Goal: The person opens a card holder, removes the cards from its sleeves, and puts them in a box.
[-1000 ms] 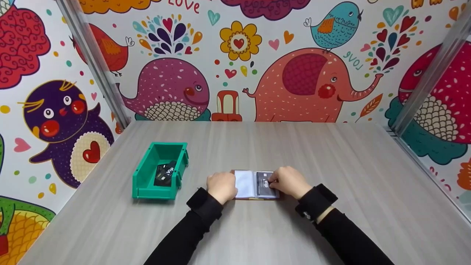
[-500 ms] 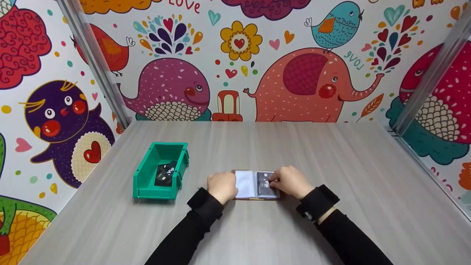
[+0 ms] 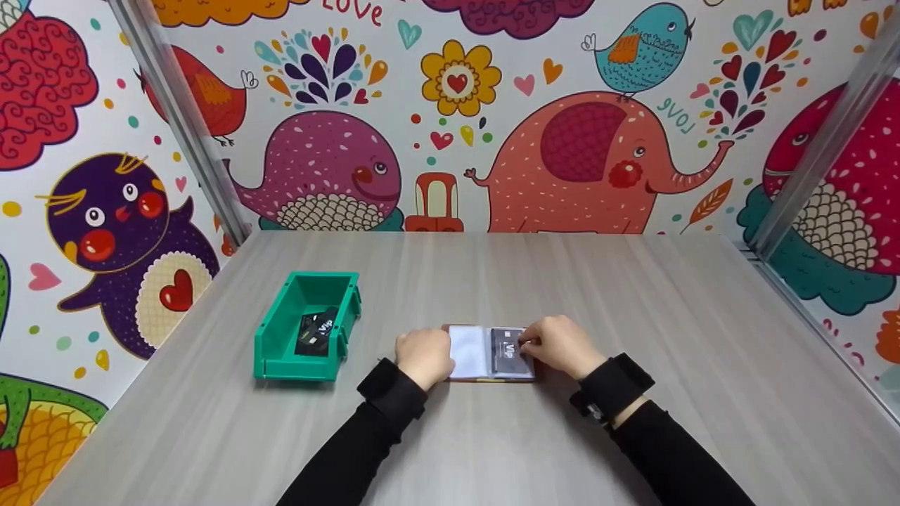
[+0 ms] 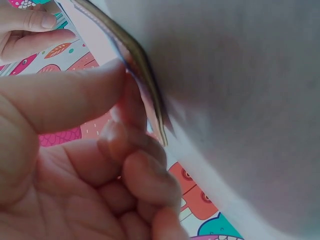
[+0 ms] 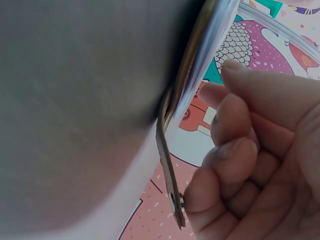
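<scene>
One small folding card holder with a brown cover and whitish sleeves [image 3: 467,351] lies spread on the table, between the person's two hands. On its three-o'clock half sits a flat black card with pale "Vip" lettering [image 3: 508,353]; how far it is inside the sleeve cannot be told. The left hand [image 3: 424,357], at nine o'clock, pinches the holder's edge between thumb and fingers. The right hand [image 3: 559,346], at three o'clock, is just beside the card's outer edge, thumb and forefinger slightly apart with nothing between them, the other fingers curled; whether a fingertip touches the card cannot be told. In the right wrist view, a narrow brown strap with a metal snap [image 5: 167,155] juts from the holder near those fingers.

Both wrists wear wide black bands [image 3: 391,393], above black sleeves [image 3: 337,450]. Toward ten o'clock, well apart from the holder, a green open-topped plastic bin [image 3: 295,369] contains black cards [image 3: 316,334]. Beneath everything spreads a pale grey wood-grain table [image 3: 598,281], with a cartoon-animal wall panel [image 3: 569,154] at twelve o'clock.
</scene>
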The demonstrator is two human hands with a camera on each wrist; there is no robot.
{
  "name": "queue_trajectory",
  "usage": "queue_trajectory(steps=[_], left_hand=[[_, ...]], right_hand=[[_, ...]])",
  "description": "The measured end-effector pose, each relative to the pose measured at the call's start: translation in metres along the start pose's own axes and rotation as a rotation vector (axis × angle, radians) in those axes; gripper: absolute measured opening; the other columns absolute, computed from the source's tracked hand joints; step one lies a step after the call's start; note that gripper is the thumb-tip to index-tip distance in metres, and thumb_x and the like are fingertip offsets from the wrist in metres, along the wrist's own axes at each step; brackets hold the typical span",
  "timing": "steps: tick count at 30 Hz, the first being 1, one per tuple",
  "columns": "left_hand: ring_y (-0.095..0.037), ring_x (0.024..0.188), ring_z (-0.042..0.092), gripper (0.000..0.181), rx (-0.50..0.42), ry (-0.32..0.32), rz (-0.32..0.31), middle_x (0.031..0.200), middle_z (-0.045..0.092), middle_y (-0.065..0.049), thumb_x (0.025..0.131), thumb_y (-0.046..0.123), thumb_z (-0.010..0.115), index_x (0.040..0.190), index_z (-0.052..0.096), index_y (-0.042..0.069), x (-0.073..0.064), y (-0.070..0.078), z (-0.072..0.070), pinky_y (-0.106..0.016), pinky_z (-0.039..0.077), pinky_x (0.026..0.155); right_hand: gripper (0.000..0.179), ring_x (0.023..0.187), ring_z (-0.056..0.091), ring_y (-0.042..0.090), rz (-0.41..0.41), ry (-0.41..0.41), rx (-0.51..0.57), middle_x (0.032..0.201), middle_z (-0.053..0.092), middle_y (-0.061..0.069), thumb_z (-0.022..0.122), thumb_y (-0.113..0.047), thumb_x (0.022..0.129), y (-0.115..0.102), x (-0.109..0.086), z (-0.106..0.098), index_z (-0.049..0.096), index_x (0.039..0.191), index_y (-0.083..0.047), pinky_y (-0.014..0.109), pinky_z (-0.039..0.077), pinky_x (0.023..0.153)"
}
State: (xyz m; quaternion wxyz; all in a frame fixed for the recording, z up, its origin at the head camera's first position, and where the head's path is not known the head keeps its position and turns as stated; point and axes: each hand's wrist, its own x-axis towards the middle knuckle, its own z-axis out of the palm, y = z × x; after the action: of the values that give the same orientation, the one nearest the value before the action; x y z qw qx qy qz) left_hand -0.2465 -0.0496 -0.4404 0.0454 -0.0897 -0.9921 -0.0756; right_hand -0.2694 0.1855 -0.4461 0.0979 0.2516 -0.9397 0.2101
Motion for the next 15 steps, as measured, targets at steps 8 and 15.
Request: queue_trajectory(steps=[8, 15], left_hand=[[-0.031, 0.075, 0.064, 0.016, 0.002, -0.003, -0.005, 0.079, 0.067, -0.008, 0.078, 0.020, 0.076, 0.075, 0.067, 0.007, 0.0004, 0.0000, 0.0006, -0.045, 0.046, 0.070], [-0.032, 0.080, 0.064, 0.017, -0.009, -0.001, -0.019, 0.085, 0.069, -0.011, 0.079, 0.021, 0.077, 0.083, 0.070, 0.005, -0.0001, 0.0010, 0.0009, -0.045, 0.046, 0.073]], right_hand=[[0.014, 0.068, 0.060, 0.016, 0.061, -0.014, -0.011, 0.083, 0.073, 0.003, 0.078, -0.006, 0.077, -0.0007, 0.0000, -0.0016, 0.080, 0.091, -0.008, 0.038, 0.050, 0.064], [0.011, 0.064, 0.056, 0.013, 0.059, -0.001, -0.043, 0.077, 0.070, 0.000, 0.081, -0.005, 0.075, -0.0002, -0.0021, -0.0027, 0.079, 0.085, -0.009, 0.035, 0.047, 0.060]])
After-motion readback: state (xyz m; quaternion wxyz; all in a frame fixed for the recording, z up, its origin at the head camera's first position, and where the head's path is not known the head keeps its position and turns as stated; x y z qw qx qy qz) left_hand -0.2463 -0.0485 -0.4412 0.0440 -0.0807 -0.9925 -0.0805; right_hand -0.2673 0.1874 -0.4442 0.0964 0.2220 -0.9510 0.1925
